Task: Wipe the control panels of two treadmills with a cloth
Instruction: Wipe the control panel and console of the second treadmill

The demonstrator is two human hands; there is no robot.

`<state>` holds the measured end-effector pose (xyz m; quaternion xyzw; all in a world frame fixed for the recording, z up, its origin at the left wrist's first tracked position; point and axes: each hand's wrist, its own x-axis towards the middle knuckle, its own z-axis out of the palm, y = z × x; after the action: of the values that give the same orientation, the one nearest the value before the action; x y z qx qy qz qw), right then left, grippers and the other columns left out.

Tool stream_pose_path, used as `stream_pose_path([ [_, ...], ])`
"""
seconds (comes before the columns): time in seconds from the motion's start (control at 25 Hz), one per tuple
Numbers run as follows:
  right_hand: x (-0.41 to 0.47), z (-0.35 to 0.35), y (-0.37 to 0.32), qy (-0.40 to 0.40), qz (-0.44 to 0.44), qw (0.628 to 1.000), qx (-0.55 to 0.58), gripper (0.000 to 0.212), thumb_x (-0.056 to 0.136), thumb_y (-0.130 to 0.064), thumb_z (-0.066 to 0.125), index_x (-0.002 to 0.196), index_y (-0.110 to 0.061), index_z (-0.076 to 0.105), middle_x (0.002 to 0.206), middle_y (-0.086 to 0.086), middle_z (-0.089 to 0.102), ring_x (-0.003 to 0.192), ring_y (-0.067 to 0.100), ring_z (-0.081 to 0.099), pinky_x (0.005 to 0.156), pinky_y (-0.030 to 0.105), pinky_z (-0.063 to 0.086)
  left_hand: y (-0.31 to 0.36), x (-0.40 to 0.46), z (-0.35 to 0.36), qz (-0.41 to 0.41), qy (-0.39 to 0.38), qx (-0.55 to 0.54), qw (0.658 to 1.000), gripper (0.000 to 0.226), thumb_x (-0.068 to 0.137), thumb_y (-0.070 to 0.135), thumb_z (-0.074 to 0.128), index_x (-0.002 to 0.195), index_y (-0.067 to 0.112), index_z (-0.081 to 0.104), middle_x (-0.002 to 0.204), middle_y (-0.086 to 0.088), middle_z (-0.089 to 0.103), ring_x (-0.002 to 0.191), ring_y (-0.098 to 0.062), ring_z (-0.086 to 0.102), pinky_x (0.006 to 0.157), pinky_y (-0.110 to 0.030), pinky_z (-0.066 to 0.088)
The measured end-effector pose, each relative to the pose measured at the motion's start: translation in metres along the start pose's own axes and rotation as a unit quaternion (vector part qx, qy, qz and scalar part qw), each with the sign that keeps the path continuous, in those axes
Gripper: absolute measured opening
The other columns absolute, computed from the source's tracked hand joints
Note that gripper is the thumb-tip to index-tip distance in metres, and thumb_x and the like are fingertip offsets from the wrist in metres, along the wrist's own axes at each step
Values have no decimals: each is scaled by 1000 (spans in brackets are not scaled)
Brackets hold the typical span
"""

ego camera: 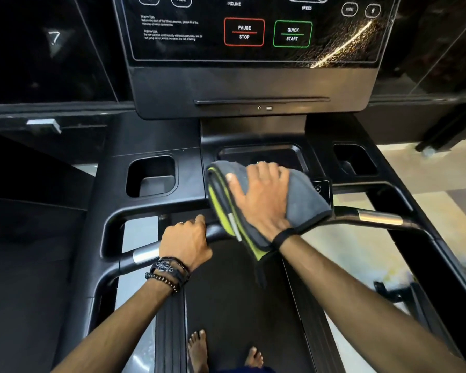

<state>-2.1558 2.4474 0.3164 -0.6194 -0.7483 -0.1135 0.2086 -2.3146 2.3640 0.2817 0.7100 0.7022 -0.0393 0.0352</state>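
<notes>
Wiping in hand on the lower console: right hand (261, 195) lay flat, fingers straight, pressing the folded cloth (304, 200) over the centre tray (258, 153). Left hand (184, 242) grasped the handlebar (374, 217). Next, probably, the upper control panel (253, 30), its top cut off. Second treadmill not visible.

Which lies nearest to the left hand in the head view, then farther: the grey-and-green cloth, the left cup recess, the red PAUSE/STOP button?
From the left hand on the handlebar:
1. Grey-and-green folded cloth, just to its right, under the right hand.
2. Black left cup recess, ahead, slightly left.
3. Red-outlined PAUSE/STOP button, far up the panel.
</notes>
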Motion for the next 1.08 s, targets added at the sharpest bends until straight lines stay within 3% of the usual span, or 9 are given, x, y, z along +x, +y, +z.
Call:
stream_pose_path([
  [0.16, 2, 1, -45, -22, -62, 998, 10, 55, 93, -63, 38, 86, -15, 64, 89, 6, 63, 89, 27, 52, 87, 46, 37, 0, 0, -2, -7, -17, 22, 1000, 21, 81, 34, 57, 92, 18, 61, 99, -7, 71, 93, -30, 69, 74, -33, 51],
  [0.28, 1, 3, -34, -10, -96, 995, 30, 56, 93, -67, 39, 87, -17, 64, 87, 3, 62, 88, 25, 52, 86, 43, 37, -2, -1, -1, -14, -8, 15, 1000, 18, 83, 35, 56, 84, 18, 55, 98, -7, 71, 91, -30, 69, 74, -33, 51],
  [0.4, 4, 5, -7, 10, -102, 993, 61, 56, 92, -69, 42, 83, -18, 62, 82, 1, 60, 86, 24, 52, 84, 41, 38, -4, -2, 3, -15, 19, -3, 1000, 25, 82, 35, 57, 99, 17, 52, 98, -6, 71, 92, -31, 69, 69, -33, 48],
  [0.6, 16, -1, 74, 54, -21, 998, 39, 50, 93, -62, 50, 73, -16, 58, 73, 4, 60, 76, 29, 55, 76, 42, 40, -3, -1, 3, -19, 15, -2, 1000, 34, 81, 32, 59, 110, 17, 48, 98, -7, 71, 92, -32, 69, 66, -33, 42],
  [0.8, 19, -8, 144, 62, 131, 988, 49, 67, 93, -64, 37, 80, -4, 64, 80, 17, 67, 82, 37, 61, 78, 45, 42, -3, -2, -1, -11, 14, -5, 1000, 39, 77, 34, 59, 111, 18, 48, 100, -6, 71, 92, -31, 69, 71, -34, 49],
  [0.92, 7, -10, 149, 67, 209, 974, 48, 69, 95, -64, 32, 87, -4, 63, 87, 19, 68, 87, 38, 61, 83, 47, 43, -2, -4, -3, 8, 40, -33, 999, 50, 80, 47, 59, 118, 18, 46, 104, -6, 69, 95, -32, 68, 74, -36, 50],
  [1.08, -11, -8, 128, 53, 259, 964, 18, 68, 96, -68, 22, 97, -9, 57, 97, 15, 62, 93, 34, 57, 87, 48, 43, -4, -3, -2, 43, 65, -126, 989, 73, 76, 58, 63, 134, 22, 37, 126, -4, 59, 102, -34, 65, 80, -42, 50],
])
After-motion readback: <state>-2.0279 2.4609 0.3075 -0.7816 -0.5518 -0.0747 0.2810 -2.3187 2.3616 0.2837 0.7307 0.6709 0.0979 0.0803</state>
